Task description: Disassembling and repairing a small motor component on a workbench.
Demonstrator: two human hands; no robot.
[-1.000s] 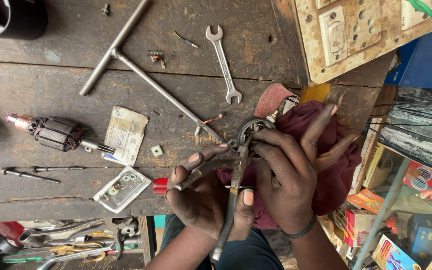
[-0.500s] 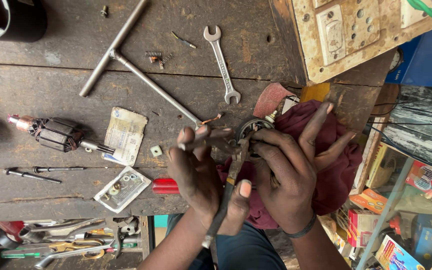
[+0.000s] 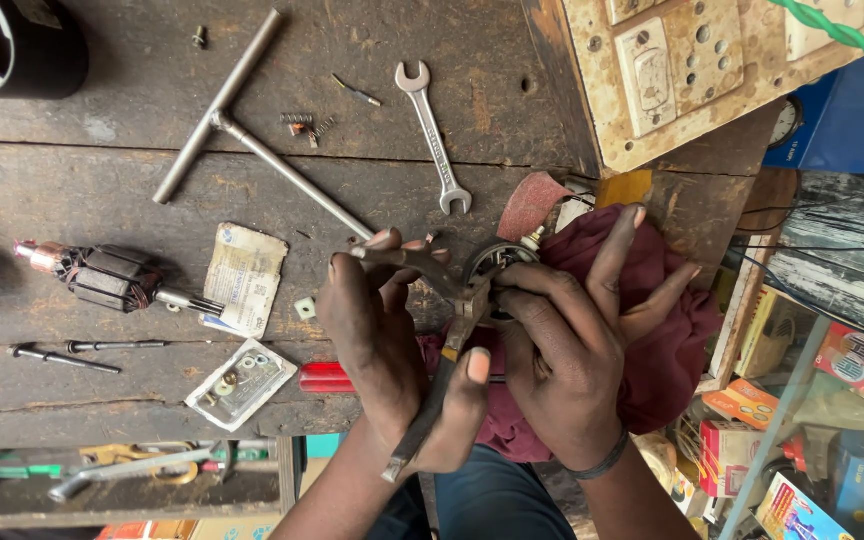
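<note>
My left hand [image 3: 384,345] grips a pair of worn metal pliers [image 3: 439,375], one handle sticking out past my palm and its jaws up at a small round metal part [image 3: 495,260]. My right hand [image 3: 570,350] presses that round part down on a dark red cloth [image 3: 667,340], with fingers spread over the cloth. A red-handled tool [image 3: 326,377] lies partly hidden under my left hand. The pliers' jaws sit right at the edge of the round part; whether they bite it is hidden by my fingers.
On the wooden bench [image 3: 102,200] lie a T-handle wrench [image 3: 252,150], an open-end spanner [image 3: 434,135], a motor armature [image 3: 107,278], a folded paper [image 3: 244,278], a small clear packet [image 3: 240,384], thin rods [image 3: 62,355] and a sanding pad [image 3: 532,203]. A socket board [image 3: 692,70] stands upper right.
My left hand has shifted its hold on the pliers, swinging them more upright and bringing the jaws up against the round part. My right hand stays pressed on the part and cloth.
</note>
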